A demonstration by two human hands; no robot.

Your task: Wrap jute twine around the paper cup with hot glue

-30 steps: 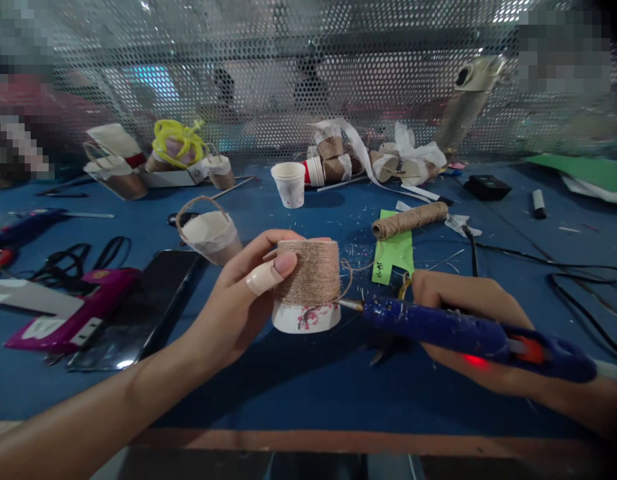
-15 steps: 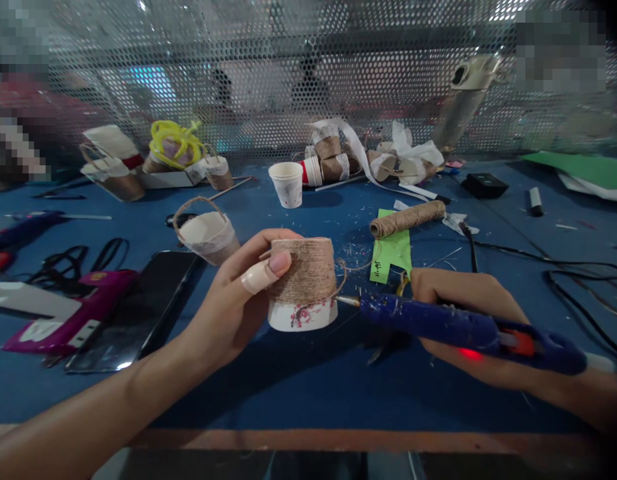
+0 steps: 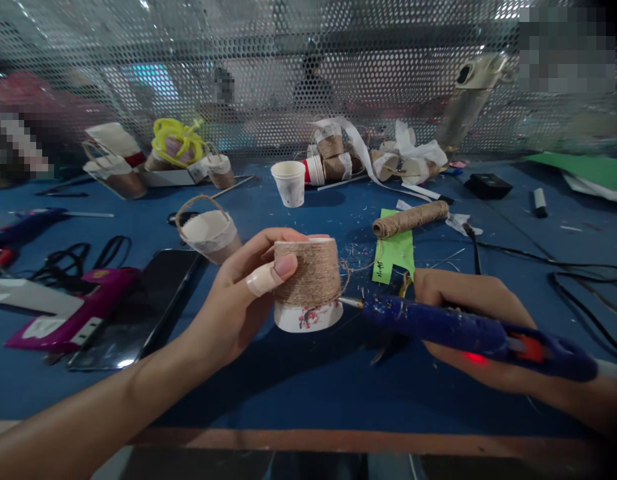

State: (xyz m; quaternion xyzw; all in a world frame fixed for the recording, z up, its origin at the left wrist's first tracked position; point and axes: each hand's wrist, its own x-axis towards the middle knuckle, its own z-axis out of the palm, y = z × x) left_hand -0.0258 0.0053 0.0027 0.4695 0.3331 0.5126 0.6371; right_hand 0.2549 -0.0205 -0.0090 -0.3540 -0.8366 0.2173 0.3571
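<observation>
My left hand [image 3: 253, 287], with a bandage round the thumb, holds a paper cup [image 3: 308, 280] wrapped in brown twine. The cup's lower part is bare white with pink blossoms. In my right hand [image 3: 468, 300] is a blue glue gun [image 3: 448, 327] with a red light glowing. Its metal tip touches or nearly touches the twine's lower edge at the cup's right side. A loose strand of twine runs from the cup toward a twine roll [image 3: 411, 220], which lies across a green paper piece [image 3: 396, 250].
A small basket [image 3: 211, 233] stands behind my left hand. At left lie a phone [image 3: 138, 307], a purple tool [image 3: 78, 313] and another glue gun [image 3: 28, 227]. A white cup [image 3: 289, 183] and several wrapped cups stand farther back. Black cables [image 3: 578, 267] cross the right side.
The cup, my left hand and the glue gun appear slightly farther right, along with a small shift of the whole view. Both grips look the same.
</observation>
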